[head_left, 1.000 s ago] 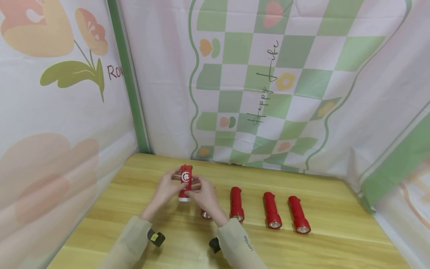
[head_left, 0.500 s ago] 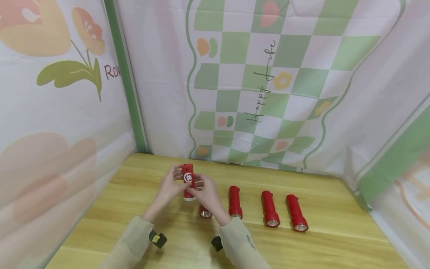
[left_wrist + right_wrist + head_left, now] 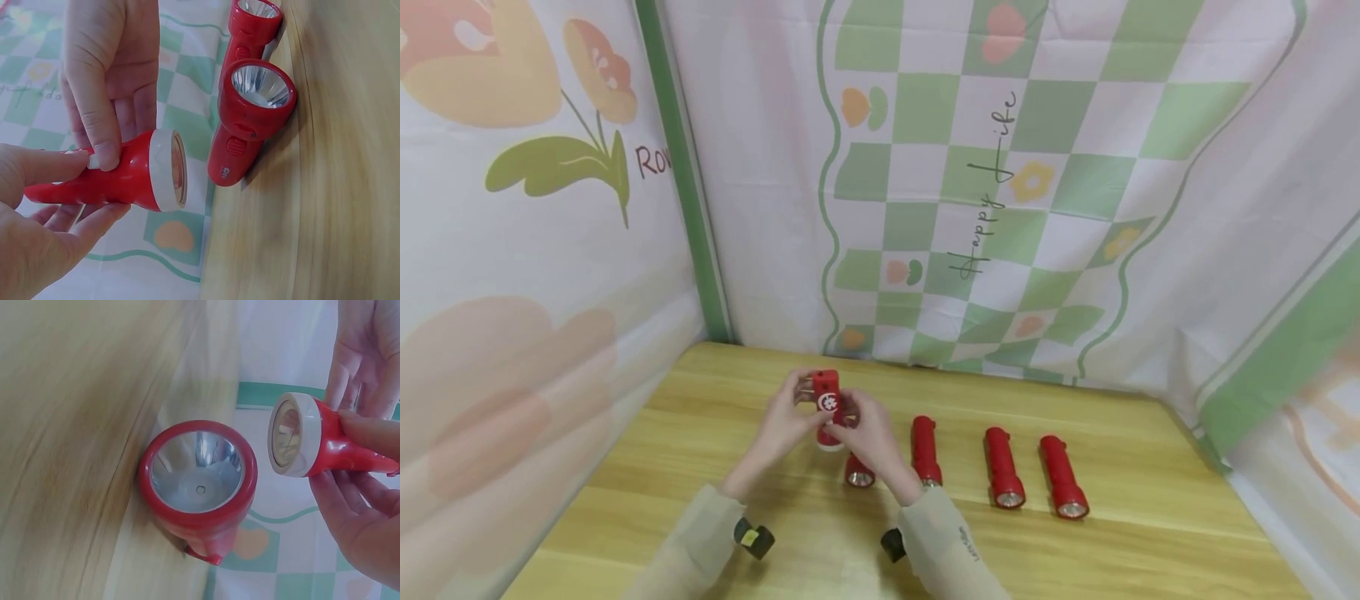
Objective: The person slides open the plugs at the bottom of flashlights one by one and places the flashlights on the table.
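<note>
Above the table, both hands hold a red flashlight (image 3: 827,398) with a white lens ring and a white emblem. Its lens end points toward the person. My left hand (image 3: 781,427) grips it from the left, fingers beneath the body and thumb on top. From the right, my right hand (image 3: 872,435) holds it too. In the left wrist view both thumbs meet at the small white switch (image 3: 94,162) on the flashlight. The lens shows no clear glow in the right wrist view. Another red flashlight (image 3: 859,473) lies on the table, partly hidden behind the right hand.
More red flashlights lie in a row to the right: one near the right wrist (image 3: 926,448), one further along (image 3: 1003,467) and one at the end (image 3: 1063,477). Their lenses face the person. A patterned curtain (image 3: 775,208) stands behind the wooden table (image 3: 1135,450).
Both hands and the held flashlight have shifted slightly right in the head view. The flashlight's upper end tips more toward the camera. The flashlights on the table stay put.
</note>
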Demonstrator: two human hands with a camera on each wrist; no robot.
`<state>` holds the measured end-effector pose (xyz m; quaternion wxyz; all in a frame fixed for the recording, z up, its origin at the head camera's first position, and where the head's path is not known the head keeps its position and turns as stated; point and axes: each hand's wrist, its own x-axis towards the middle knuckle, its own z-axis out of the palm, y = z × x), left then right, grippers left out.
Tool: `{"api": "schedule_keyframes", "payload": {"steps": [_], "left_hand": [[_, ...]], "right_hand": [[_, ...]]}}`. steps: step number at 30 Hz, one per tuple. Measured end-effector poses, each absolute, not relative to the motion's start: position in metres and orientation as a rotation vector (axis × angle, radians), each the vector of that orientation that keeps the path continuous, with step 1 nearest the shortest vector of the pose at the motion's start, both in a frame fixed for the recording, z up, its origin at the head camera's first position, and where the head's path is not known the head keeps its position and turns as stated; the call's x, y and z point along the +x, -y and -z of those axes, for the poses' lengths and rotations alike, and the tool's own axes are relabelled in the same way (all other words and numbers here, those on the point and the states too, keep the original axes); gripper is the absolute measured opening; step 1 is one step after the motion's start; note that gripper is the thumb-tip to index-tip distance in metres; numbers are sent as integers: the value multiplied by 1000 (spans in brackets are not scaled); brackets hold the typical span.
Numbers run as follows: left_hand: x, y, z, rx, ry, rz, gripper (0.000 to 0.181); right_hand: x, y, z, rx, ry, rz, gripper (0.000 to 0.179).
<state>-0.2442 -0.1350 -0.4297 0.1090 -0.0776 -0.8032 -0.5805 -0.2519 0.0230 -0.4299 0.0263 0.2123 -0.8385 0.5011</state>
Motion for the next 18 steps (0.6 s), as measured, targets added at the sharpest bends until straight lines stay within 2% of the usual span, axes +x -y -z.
{"api": "schedule_keyframes", "payload": {"steps": [18], "left_hand": [[-241,122,428,-260,2316,1791,59]], "right_hand": [[-247,-37,428,710,2575,-1423,46]]}}
